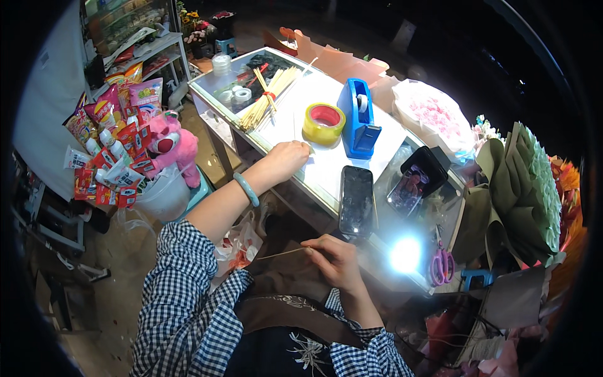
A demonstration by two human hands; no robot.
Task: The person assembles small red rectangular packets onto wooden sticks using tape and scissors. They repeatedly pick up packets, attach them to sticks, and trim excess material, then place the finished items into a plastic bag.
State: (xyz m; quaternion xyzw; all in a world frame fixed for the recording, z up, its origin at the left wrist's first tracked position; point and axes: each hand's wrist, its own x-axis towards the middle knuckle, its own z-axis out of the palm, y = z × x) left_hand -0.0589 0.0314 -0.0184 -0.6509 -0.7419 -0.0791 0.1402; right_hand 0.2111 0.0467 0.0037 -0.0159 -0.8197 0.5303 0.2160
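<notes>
Nearest the body, the right hand [336, 259] sits low over the lap in front of the table's near edge, its fingers pinched together on one end of a thin wooden stick [282, 252] that runs out level to the left, toward a crumpled plastic bag [242, 245] by the knee. Just beyond that hand a dark phone [357, 201] lies flat on the white table [295, 119], and to its right a second phone [411, 185] leans in a black stand, with pink-handled scissors [441, 265] lying beside a bright glare spot at the table's near corner. The left hand [287, 158], with a pale green bangle [247, 189] on its wrist, reaches farther out and rests on the tabletop with fingers curled together; whether they grip anything I cannot tell. Past it stand a yellow roll of tape [323, 123] and, just beside it, a blue tape dispenser [358, 119]. Farther still a bundle of wooden sticks [270, 95] tied with a red band lies slantwise, near some small clear tape rolls [241, 94]. Off to the left, well apart from the table, a pink plush toy [173, 146] sits among snack packets, and on the right a wrapped bouquet of pink flowers [433, 116] lies at the far edge
</notes>
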